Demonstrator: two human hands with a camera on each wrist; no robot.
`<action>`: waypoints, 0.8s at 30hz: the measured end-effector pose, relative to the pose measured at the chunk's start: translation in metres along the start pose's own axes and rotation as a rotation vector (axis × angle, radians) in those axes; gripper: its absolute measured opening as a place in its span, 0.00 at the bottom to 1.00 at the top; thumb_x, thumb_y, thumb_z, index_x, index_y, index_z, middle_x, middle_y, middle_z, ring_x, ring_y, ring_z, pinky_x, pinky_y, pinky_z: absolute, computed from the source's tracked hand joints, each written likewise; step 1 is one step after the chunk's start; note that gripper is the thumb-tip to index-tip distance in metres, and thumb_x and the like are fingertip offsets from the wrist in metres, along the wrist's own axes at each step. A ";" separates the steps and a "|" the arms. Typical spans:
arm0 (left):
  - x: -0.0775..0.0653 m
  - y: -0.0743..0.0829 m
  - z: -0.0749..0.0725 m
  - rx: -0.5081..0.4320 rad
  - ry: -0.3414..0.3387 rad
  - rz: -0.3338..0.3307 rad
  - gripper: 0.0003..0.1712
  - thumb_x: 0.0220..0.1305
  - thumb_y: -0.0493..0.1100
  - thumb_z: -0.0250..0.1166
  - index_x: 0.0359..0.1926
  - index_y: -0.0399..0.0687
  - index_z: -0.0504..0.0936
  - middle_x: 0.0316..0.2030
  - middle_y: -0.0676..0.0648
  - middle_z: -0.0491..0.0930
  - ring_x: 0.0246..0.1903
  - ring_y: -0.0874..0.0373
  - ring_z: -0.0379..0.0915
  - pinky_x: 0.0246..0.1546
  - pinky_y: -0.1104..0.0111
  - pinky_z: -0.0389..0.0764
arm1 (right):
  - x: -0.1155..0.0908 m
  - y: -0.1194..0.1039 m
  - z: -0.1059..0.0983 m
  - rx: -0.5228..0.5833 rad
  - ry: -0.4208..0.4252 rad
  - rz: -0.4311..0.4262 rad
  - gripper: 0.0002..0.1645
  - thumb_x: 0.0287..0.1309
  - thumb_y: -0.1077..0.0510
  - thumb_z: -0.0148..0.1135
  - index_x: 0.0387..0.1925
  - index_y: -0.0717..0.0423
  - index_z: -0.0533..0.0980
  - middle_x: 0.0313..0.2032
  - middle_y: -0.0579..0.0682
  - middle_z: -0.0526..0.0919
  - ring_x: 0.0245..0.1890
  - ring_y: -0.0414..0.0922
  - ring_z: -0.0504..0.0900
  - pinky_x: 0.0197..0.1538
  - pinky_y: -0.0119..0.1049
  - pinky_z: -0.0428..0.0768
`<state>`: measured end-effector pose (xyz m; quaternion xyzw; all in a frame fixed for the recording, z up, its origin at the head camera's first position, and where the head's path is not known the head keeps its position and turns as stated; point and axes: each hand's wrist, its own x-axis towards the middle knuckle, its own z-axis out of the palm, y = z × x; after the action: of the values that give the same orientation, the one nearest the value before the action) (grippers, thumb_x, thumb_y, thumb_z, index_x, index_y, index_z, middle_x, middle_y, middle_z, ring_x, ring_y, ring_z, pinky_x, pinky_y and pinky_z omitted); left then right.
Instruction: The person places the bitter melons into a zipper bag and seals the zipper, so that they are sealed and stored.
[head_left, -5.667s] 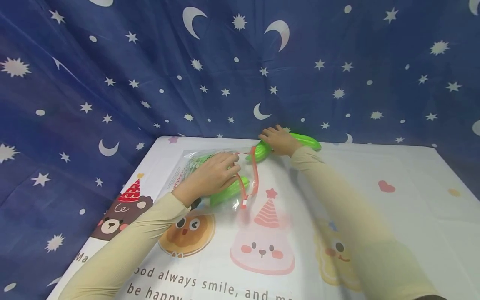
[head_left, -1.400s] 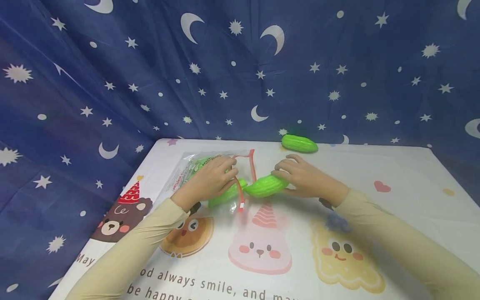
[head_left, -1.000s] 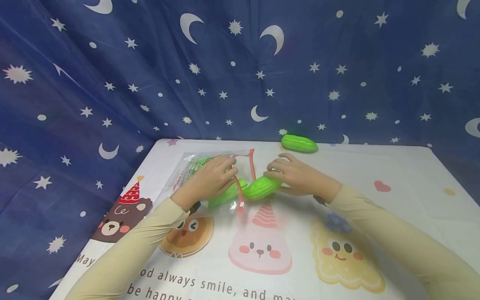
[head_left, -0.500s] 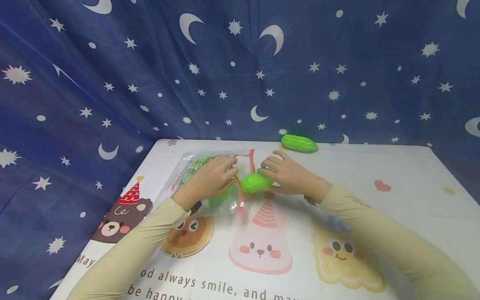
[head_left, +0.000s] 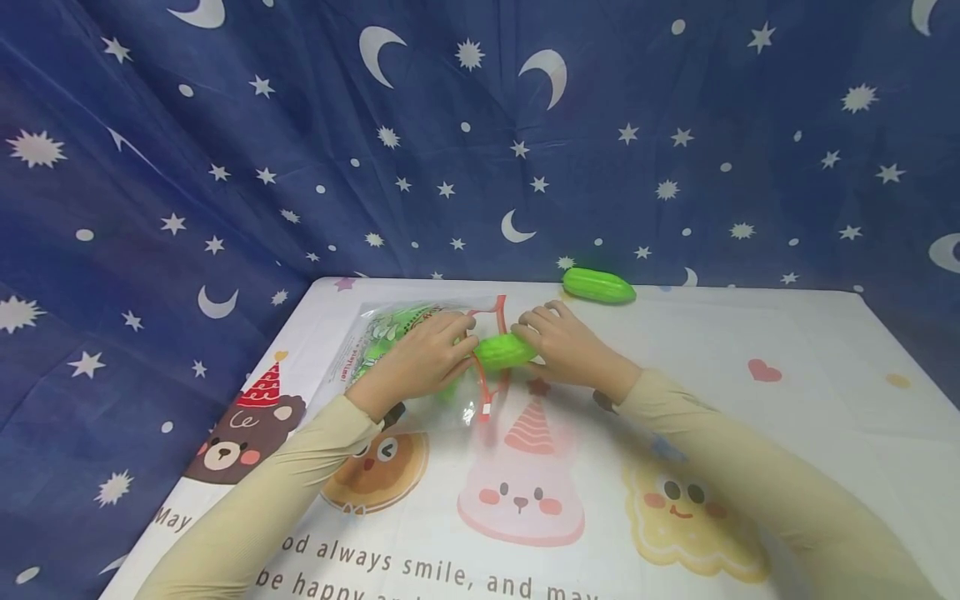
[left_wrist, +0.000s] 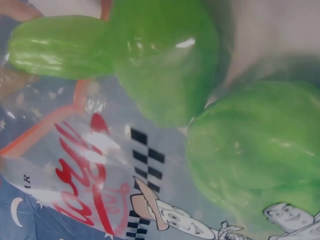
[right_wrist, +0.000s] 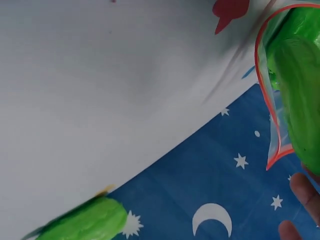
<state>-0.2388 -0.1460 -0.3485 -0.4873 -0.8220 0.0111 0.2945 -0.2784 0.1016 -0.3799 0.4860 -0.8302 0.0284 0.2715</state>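
Observation:
In the head view my left hand [head_left: 423,354] pinches the edge of a clear zip bag [head_left: 352,354] with an orange-red closure [head_left: 483,387]. My right hand [head_left: 566,343] grips a bright green ribbed gourd [head_left: 504,352] by its right end; its other end is in the bag's mouth. Green gourds [left_wrist: 260,145] show through the printed plastic in the left wrist view, with cartoon figures across the bag. The right wrist view has the held gourd [right_wrist: 302,95] at the opening, above my right fingers [right_wrist: 305,192]. My left hand hides part of the bag.
Another green gourd [head_left: 598,286] lies at the table's back edge, against a dark blue star-and-moon curtain [head_left: 637,167]. A white cloth [head_left: 825,467] with cartoon prints and lettering covers the table.
My right hand left one gourd at the back edge and brought the other to the bag, then moved it left into the mouth. My left hand has stayed at the bag.

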 end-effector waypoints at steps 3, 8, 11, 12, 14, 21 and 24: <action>0.000 0.000 0.000 0.001 -0.006 -0.008 0.09 0.57 0.42 0.64 0.35 0.42 0.76 0.43 0.41 0.76 0.46 0.48 0.74 0.54 0.59 0.75 | 0.003 -0.002 0.005 0.025 -0.026 0.027 0.27 0.44 0.48 0.71 0.44 0.59 0.76 0.39 0.52 0.80 0.41 0.50 0.77 0.48 0.45 0.73; 0.000 -0.001 0.000 0.003 -0.023 -0.020 0.08 0.58 0.42 0.64 0.35 0.43 0.77 0.43 0.41 0.76 0.47 0.48 0.74 0.54 0.59 0.75 | 0.008 -0.007 0.011 0.076 -0.058 0.020 0.28 0.43 0.49 0.72 0.45 0.59 0.75 0.39 0.53 0.79 0.39 0.49 0.77 0.43 0.42 0.75; 0.000 -0.002 0.001 0.003 -0.026 -0.024 0.08 0.58 0.42 0.63 0.35 0.43 0.77 0.43 0.42 0.76 0.47 0.48 0.74 0.55 0.60 0.74 | 0.009 -0.011 0.011 0.129 -0.074 0.009 0.28 0.43 0.52 0.73 0.45 0.60 0.75 0.40 0.53 0.79 0.39 0.49 0.78 0.44 0.41 0.77; 0.001 -0.002 0.000 0.001 -0.026 -0.024 0.07 0.58 0.42 0.63 0.34 0.43 0.77 0.43 0.42 0.76 0.47 0.48 0.74 0.55 0.60 0.74 | 0.009 -0.013 0.011 0.151 -0.083 0.004 0.28 0.43 0.52 0.73 0.46 0.60 0.75 0.40 0.53 0.79 0.39 0.49 0.78 0.45 0.41 0.78; 0.001 -0.003 0.000 -0.004 -0.024 -0.026 0.08 0.58 0.42 0.63 0.34 0.43 0.77 0.43 0.42 0.76 0.47 0.48 0.73 0.55 0.60 0.74 | 0.008 -0.015 0.011 0.183 -0.106 -0.010 0.27 0.45 0.53 0.72 0.47 0.60 0.75 0.42 0.54 0.79 0.41 0.49 0.79 0.48 0.41 0.79; 0.000 -0.004 0.001 -0.009 -0.021 -0.029 0.08 0.58 0.42 0.64 0.34 0.42 0.77 0.42 0.42 0.76 0.46 0.49 0.74 0.54 0.60 0.75 | 0.004 -0.021 0.007 0.199 -0.150 -0.119 0.26 0.48 0.56 0.70 0.50 0.59 0.75 0.43 0.53 0.78 0.38 0.48 0.79 0.46 0.39 0.79; 0.000 -0.003 0.001 -0.008 -0.021 -0.023 0.08 0.58 0.42 0.64 0.34 0.42 0.77 0.42 0.43 0.76 0.46 0.49 0.74 0.54 0.60 0.75 | 0.004 -0.022 0.006 0.184 -0.147 -0.137 0.25 0.49 0.56 0.68 0.51 0.57 0.75 0.41 0.51 0.77 0.35 0.46 0.77 0.42 0.37 0.78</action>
<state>-0.2420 -0.1475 -0.3485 -0.4786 -0.8308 0.0096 0.2840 -0.2644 0.0850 -0.3881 0.5653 -0.8066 0.0500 0.1655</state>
